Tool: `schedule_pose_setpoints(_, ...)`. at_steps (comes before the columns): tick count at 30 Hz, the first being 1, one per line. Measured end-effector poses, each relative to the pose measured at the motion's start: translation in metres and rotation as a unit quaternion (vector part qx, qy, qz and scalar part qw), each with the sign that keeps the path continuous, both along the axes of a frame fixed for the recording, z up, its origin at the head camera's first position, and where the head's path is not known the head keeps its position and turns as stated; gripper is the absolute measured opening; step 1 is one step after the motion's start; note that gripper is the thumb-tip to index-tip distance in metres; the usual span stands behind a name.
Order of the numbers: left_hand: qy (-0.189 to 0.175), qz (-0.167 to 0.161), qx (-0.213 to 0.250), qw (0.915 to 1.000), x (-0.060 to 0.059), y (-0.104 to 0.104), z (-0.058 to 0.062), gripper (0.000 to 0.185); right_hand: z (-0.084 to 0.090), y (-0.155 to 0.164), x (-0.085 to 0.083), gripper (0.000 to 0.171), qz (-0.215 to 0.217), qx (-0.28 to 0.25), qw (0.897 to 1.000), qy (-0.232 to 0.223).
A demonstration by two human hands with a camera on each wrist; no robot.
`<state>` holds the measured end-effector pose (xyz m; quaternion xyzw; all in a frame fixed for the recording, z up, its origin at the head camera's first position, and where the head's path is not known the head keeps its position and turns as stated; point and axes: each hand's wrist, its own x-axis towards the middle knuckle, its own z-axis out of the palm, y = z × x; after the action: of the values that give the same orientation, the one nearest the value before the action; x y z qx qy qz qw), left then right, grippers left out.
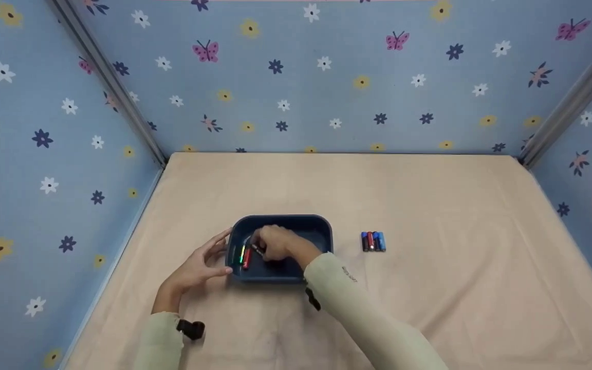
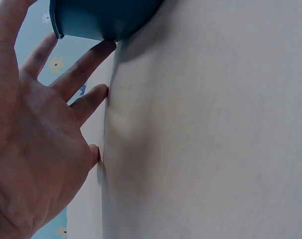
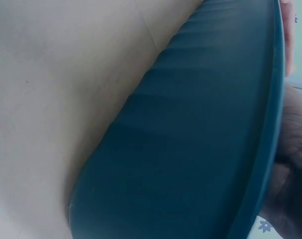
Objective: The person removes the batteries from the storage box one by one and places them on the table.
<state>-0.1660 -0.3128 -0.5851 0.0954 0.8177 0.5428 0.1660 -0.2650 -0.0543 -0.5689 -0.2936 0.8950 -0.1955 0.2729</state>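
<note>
1. Leftmost, the left hand [image 1: 198, 267] lies spread and relaxed, fingers straight, touching the tray's [image 1: 321, 226] left wall.
2. Next, the blue tray sits mid-tabletop [image 1: 429, 308], holding batteries [image 1: 244, 256].
3. Inside it, the right hand [image 1: 275, 244] curls over a battery; the grip itself is hidden.
4. Rightward, four batteries [image 1: 373, 241] lie apart.

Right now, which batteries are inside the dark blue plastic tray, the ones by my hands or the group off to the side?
The green and red batteries by your right hand lie inside the dark blue plastic tray; the red-and-blue cluster sits on the beige cloth.
</note>
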Motion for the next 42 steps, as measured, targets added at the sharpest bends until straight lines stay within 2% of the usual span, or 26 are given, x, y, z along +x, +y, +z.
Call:
schedule_pose_setpoints(3, 0.003, 0.000, -0.005, 1.0000, -0.001, 0.001, 0.000, 0.100, 0.027, 0.007, 0.010, 0.051, -0.003, -0.010, 1.000, -0.007)
schedule_pose_setpoints(7, 0.009, -0.002, 0.000, 1.0000, -0.002, 0.001, 0.001, 0.099, 0.041, 0.011, 0.011, 0.050, -0.004, -0.027, 1.000, -0.008)
schedule_pose_setpoints(14, 0.012, -0.006, -0.007, 0.9999, -0.003, 0.001, 0.003, 0.098, 0.042, 0.018, 0.008, 0.052, 0.016, -0.042, 0.999, -0.014)
schedule_pose_setpoints(20, 0.018, -0.007, -0.007, 0.9998, -0.004, 0.001, 0.005, 0.097, 0.041, 0.030, 0.006, 0.051, 0.015, -0.049, 0.999, -0.012)
schedule_pose_setpoints(28, 0.019, -0.013, 0.001, 0.9997, -0.001, -0.001, 0.002, 0.096, 0.044, 0.047, 0.008, 0.051, 0.021, -0.045, 0.999, -0.004)
schedule_pose_setpoints(34, 0.012, -0.006, 0.005, 0.9999, 0.000, 0.001, 0.001, 0.097, 0.046, 0.061, 0.008, 0.052, 0.035, -0.043, 0.998, 0.023)
schedule_pose_setpoints(42, 0.011, -0.006, 0.001, 0.9999, -0.001, 0.001, 0.002, 0.098, 0.050, 0.078, 0.021, 0.050, 0.005, -0.069, 0.993, 0.093)
